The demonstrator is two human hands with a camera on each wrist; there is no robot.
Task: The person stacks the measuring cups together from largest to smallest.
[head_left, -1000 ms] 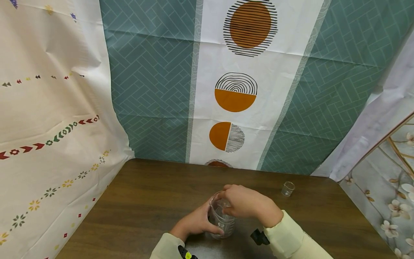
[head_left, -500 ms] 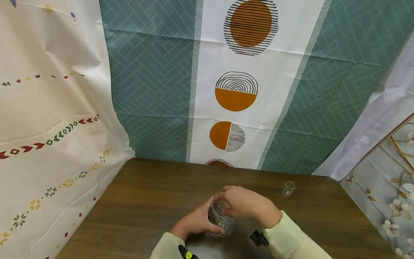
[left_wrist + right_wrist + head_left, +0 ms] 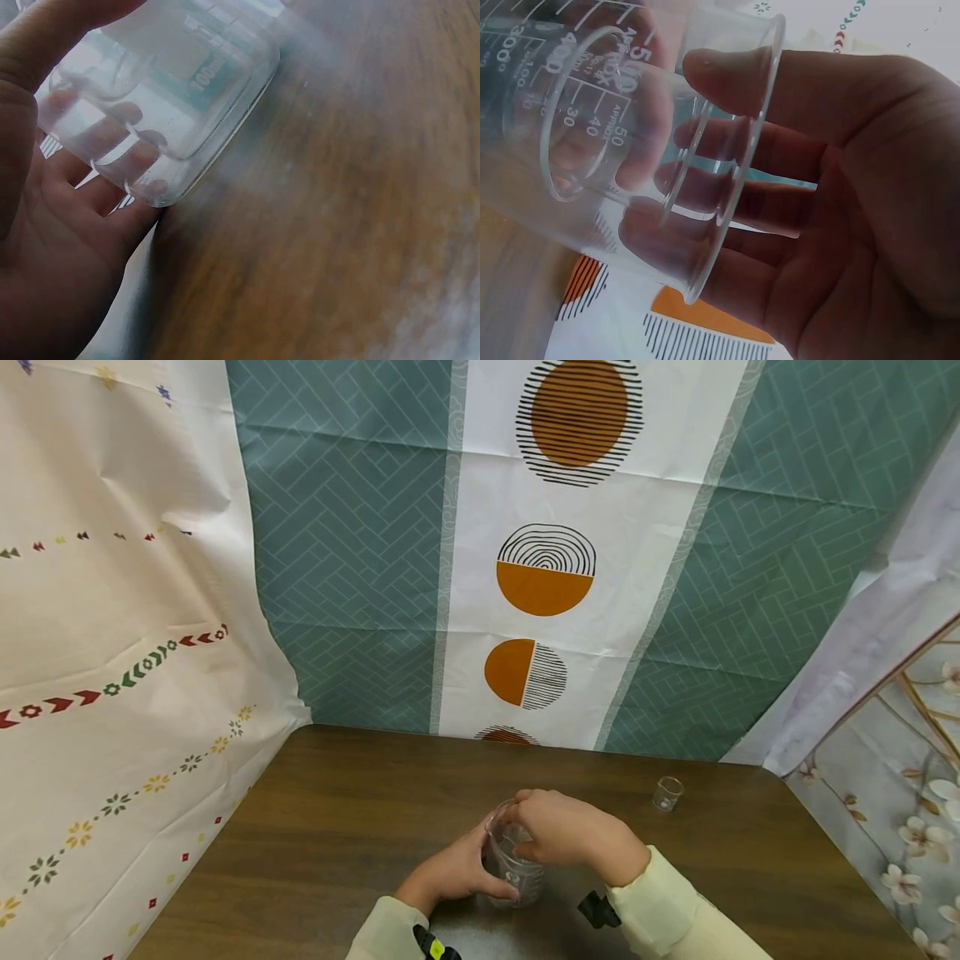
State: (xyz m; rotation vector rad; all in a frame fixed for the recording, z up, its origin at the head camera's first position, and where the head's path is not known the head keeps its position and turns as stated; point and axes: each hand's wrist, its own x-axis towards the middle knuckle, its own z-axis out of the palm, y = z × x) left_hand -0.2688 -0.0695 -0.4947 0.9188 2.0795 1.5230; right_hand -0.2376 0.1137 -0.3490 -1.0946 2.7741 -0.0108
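A large clear glass beaker (image 3: 528, 885) with white volume marks stands at the table's near middle. My left hand (image 3: 453, 868) grips it round its side, the thumb at the front. In the right wrist view smaller beakers are nested in it, and one marked up to 50 (image 3: 600, 124) sits nearest the mouth. From above, my right hand (image 3: 570, 835) reaches into the mouth, thumb and fingers curled at that inner beaker's rim. Glass and reflections blur the exact contact. The left wrist view shows the large beaker's base (image 3: 225, 127) and my fingers through the glass.
Another small glass beaker (image 3: 667, 793) stands apart at the table's back right. The brown wooden table (image 3: 360, 793) ends at a patterned cloth backdrop (image 3: 352, 568), with a white cloth (image 3: 150, 693) on the left and a floral one (image 3: 911, 827) on the right.
Both hands and the large beaker hold nearly the same pose throughout. The head view shifts only very slightly.
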